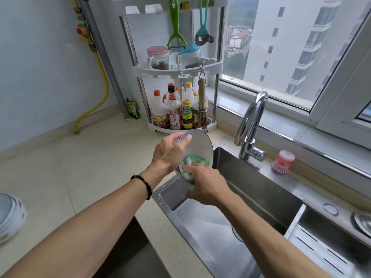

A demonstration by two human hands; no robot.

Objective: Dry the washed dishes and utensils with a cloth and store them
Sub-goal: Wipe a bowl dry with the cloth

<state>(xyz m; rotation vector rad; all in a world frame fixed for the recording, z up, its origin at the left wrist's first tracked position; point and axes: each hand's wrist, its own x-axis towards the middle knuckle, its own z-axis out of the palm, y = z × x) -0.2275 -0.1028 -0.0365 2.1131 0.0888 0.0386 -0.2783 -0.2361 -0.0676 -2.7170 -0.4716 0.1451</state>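
Observation:
My left hand [168, 152] grips a white bowl with a blue rim [200, 145] by its upper left edge and holds it tilted on its side above the left end of the sink [261, 189]. My right hand [206, 185] presses a green and white cloth [190, 162] against the lower inside of the bowl, with its fingers curled round the cloth. A bead bracelet sits on my left wrist.
A corner rack [176, 69] with sauce bottles, jars and hanging tools stands behind the bowl. The chrome faucet [251, 125] and a pink dish brush [282, 162] are at the sink's back. Stacked white bowls [11, 215] sit at the counter's left edge. A drain tray [321, 243] lies in the right basin.

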